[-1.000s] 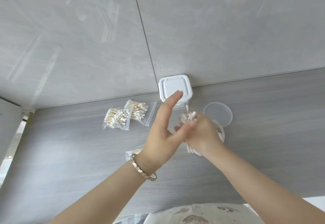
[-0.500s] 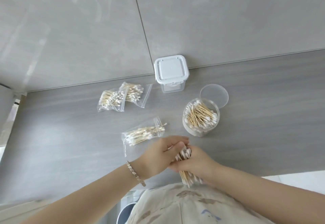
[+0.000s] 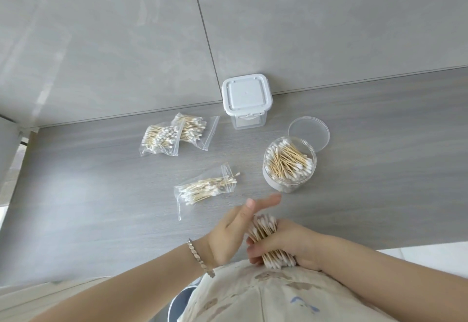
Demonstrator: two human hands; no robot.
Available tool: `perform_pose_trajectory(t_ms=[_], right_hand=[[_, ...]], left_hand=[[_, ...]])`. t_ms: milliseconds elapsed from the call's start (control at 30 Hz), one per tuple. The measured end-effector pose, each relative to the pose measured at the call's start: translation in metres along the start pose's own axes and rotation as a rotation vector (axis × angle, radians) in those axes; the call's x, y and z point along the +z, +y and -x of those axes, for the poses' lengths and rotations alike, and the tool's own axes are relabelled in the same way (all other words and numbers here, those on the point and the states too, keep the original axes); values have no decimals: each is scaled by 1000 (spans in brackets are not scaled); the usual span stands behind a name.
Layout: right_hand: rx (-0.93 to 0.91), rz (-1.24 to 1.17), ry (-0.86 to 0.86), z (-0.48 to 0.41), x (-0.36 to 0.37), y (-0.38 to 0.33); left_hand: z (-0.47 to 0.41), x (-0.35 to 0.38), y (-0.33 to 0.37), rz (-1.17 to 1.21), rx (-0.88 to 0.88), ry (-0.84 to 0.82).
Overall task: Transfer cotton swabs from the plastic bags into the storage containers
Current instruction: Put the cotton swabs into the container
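Currently: right hand is wrapped round a bundle of swabs, held near the person's body, nearer the camera than the round jar and well apart from it. Cotton tips show above and below the fist. Left hand has its fingers straight, the palm side lying against the bundle's left flank; it grips nothing. A bracelet is on that wrist.

Round jar: uncapped and partly filled, with swabs lying slanted inside. Its round lid rests just behind it on the counter. The square container stands behind and left of the jar, lid on. The open bag lies left of the jar with some swabs remaining, a few poking out of the mouth. Two further bags lie farther left and behind, both full.

Step judged: squaring up a handful before loading it. The next move probably calls for carrying the bundle over the jar mouth and lowering it in aligned with the swabs already there. Risk: loose sticks could slip from the lower end of the fist.
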State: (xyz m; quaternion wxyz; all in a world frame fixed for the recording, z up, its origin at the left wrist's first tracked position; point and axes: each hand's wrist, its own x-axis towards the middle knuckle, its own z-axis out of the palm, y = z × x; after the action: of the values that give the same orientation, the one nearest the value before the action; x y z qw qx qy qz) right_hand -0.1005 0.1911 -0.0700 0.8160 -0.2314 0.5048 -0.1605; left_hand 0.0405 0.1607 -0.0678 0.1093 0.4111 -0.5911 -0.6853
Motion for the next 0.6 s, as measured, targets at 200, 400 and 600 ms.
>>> perform_pose_trajectory(t_ms=[200,400,600], right_hand=[[-34,54,97,6,2,-8],[-337,494,605,22,-42,-77],[-255,968,838,-11,-60,-101]], left_hand=[[-7,6,6,-34,116,-20],[-34,-19,24,91,247,508],[-40,-24,29,-6,168,518]])
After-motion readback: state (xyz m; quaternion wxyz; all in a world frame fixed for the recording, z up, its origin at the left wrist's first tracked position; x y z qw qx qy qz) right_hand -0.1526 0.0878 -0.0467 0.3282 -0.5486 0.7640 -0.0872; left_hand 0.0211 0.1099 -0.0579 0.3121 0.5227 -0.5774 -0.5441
